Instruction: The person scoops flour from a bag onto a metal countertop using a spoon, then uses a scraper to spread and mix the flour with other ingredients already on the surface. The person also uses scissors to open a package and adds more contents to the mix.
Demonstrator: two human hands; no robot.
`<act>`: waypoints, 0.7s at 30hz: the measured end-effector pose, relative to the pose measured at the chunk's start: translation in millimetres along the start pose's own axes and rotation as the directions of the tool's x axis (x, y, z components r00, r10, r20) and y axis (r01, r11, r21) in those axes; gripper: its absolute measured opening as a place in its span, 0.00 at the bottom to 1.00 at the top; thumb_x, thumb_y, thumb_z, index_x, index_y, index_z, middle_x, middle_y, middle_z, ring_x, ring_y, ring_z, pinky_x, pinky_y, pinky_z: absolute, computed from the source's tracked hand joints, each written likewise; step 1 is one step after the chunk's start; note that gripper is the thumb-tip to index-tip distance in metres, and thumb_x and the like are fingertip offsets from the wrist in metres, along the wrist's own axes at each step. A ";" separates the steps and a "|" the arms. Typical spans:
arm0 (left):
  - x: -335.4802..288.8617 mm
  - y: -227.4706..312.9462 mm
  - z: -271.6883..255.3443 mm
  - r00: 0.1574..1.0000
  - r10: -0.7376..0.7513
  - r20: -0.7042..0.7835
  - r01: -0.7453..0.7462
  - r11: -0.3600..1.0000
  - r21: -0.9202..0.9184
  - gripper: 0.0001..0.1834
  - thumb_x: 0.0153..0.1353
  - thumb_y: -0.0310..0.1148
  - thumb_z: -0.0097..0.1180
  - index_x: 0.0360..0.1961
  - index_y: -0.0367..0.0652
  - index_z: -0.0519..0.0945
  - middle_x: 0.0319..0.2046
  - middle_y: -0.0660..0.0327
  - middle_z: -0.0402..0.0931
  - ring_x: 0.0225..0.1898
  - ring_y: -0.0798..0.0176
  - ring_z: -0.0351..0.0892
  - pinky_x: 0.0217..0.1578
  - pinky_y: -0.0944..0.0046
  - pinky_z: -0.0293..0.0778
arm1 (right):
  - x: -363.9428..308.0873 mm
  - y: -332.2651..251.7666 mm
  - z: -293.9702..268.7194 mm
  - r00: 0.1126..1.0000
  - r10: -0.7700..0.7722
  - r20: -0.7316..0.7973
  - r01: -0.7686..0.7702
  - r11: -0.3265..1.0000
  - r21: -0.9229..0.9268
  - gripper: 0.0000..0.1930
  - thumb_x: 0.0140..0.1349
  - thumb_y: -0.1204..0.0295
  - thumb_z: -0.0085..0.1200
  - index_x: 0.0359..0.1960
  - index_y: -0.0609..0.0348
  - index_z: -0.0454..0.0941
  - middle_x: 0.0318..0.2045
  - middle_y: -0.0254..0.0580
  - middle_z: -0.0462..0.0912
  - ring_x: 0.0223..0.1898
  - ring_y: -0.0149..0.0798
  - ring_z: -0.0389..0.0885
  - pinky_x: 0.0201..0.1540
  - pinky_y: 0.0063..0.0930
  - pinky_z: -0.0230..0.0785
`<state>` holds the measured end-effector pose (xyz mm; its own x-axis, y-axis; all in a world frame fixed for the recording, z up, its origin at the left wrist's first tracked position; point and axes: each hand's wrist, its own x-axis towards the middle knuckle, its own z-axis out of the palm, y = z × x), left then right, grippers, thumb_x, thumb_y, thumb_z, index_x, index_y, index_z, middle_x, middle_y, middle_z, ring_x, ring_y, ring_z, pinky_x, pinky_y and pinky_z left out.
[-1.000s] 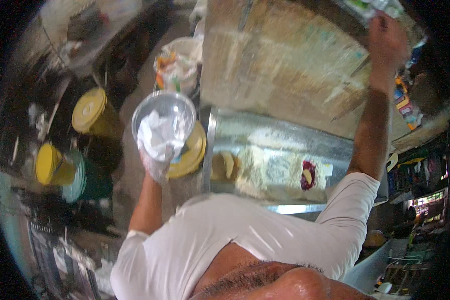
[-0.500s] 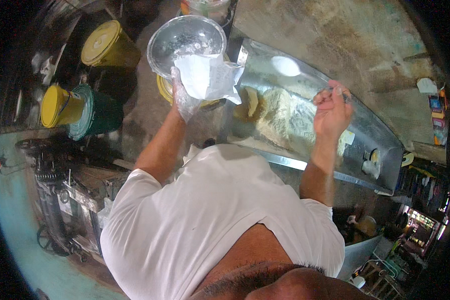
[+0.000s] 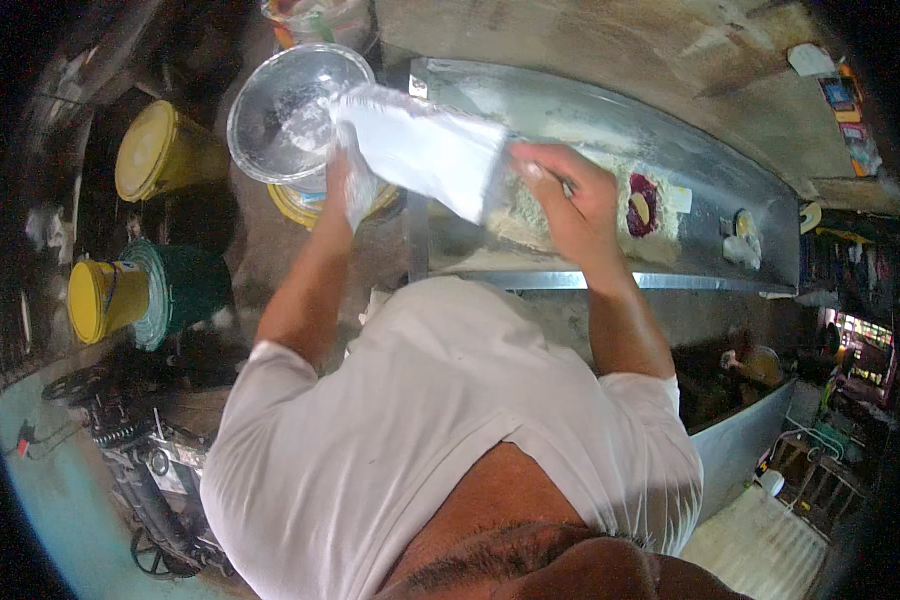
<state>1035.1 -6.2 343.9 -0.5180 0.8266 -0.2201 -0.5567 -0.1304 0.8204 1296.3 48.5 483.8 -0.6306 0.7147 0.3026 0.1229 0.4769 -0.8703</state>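
Note:
My left hand (image 3: 347, 185) holds a clear round bowl (image 3: 290, 110) by its rim, over a yellow lid below. A clear plastic bag with white powder (image 3: 420, 150) lies tilted with its mouth at the bowl. My right hand (image 3: 565, 205) grips the bag's lower end, and my left hand touches its upper end. White powder sits in the bowl. Behind the hands a long metal tray (image 3: 610, 130) holds pale dough and flour.
Yellow-lidded buckets (image 3: 160, 150) and a green bucket (image 3: 185, 290) stand at the left. A dark red blob (image 3: 642, 205) lies on the tray. A machine with cables (image 3: 150, 470) stands at the lower left. A wall rises behind the tray.
My right hand came down from the wall, passed over the tray and took hold of the bag's end. The bag now tilts toward the bowl.

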 end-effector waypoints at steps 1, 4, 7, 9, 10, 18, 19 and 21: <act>15.0 -2.2 1.8 0.998 -0.062 -0.002 0.062 0.998 -0.030 0.36 0.73 0.59 0.34 0.68 0.38 0.61 0.62 0.52 0.69 0.60 0.49 0.72 0.62 0.50 0.67 | 4.0 5.2 3.1 0.999 0.033 -0.005 -0.033 0.999 -0.026 0.11 0.68 0.74 0.53 0.48 0.64 0.81 0.41 0.37 0.85 0.41 0.28 0.80 0.47 0.23 0.72; 63.2 -16.8 -5.3 0.998 -0.069 0.012 0.069 0.994 -0.081 0.34 0.74 0.57 0.34 0.67 0.40 0.63 0.61 0.52 0.69 0.60 0.49 0.71 0.63 0.49 0.66 | 31.5 29.8 16.0 0.993 -0.020 -0.119 0.008 0.995 -0.098 0.11 0.65 0.72 0.54 0.46 0.58 0.82 0.36 0.45 0.86 0.35 0.33 0.84 0.40 0.28 0.75; 58.9 -13.9 30.2 0.996 -0.066 0.059 0.078 0.972 -0.224 0.33 0.73 0.57 0.33 0.65 0.43 0.65 0.61 0.52 0.70 0.61 0.48 0.71 0.63 0.46 0.65 | 23.6 23.7 7.9 0.984 0.115 -0.139 -0.125 0.990 -0.070 0.09 0.65 0.70 0.53 0.43 0.59 0.81 0.35 0.49 0.85 0.33 0.41 0.84 0.39 0.32 0.75; 51.6 -13.4 43.8 0.991 -0.088 0.106 0.115 0.949 -0.293 0.34 0.72 0.60 0.33 0.65 0.44 0.65 0.61 0.52 0.70 0.61 0.48 0.71 0.62 0.44 0.66 | 27.1 32.6 8.1 0.992 0.107 -0.063 -0.118 0.973 -0.199 0.08 0.64 0.70 0.53 0.40 0.59 0.80 0.33 0.52 0.84 0.32 0.48 0.83 0.38 0.37 0.75; 48.8 -18.9 45.7 0.990 -0.108 0.096 0.130 0.953 -0.272 0.35 0.72 0.61 0.33 0.65 0.44 0.65 0.61 0.52 0.70 0.61 0.48 0.71 0.62 0.44 0.66 | 27.6 36.6 9.1 0.994 0.107 -0.022 -0.109 0.959 -0.261 0.08 0.63 0.69 0.53 0.39 0.59 0.79 0.32 0.53 0.83 0.32 0.52 0.83 0.38 0.39 0.75; 57.7 -61.2 52.4 0.978 -0.165 0.129 0.186 0.967 -0.173 0.37 0.66 0.68 0.39 0.59 0.47 0.71 0.49 0.58 0.76 0.51 0.54 0.77 0.53 0.48 0.74 | 15.8 109.0 9.4 0.998 0.068 -0.006 -0.056 0.767 -0.639 0.09 0.51 0.79 0.49 0.34 0.65 0.79 0.30 0.59 0.82 0.32 0.61 0.82 0.36 0.45 0.74; 62.4 -70.5 49.2 0.985 -0.153 0.084 0.161 0.983 -0.094 0.35 0.66 0.67 0.41 0.55 0.47 0.73 0.44 0.60 0.75 0.46 0.57 0.77 0.48 0.51 0.75 | 13.3 119.6 8.3 0.987 0.160 0.021 -0.098 0.698 -0.710 0.10 0.50 0.80 0.49 0.34 0.66 0.79 0.30 0.60 0.82 0.32 0.61 0.82 0.35 0.42 0.74; 69.7 -86.7 37.6 0.989 -0.146 0.015 0.145 0.989 0.028 0.31 0.66 0.66 0.44 0.49 0.49 0.75 0.35 0.64 0.73 0.37 0.63 0.74 0.38 0.56 0.74 | 4.3 124.6 11.3 1.000 0.029 0.010 -0.017 0.786 -0.618 0.11 0.50 0.79 0.52 0.36 0.68 0.80 0.31 0.60 0.83 0.33 0.60 0.83 0.37 0.41 0.75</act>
<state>1071.7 83.3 277.3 -0.4213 0.8450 -0.3292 -0.6074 0.0067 0.7944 1300.2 105.2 372.3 -0.6342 0.7231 0.2737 0.5805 0.6792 -0.4490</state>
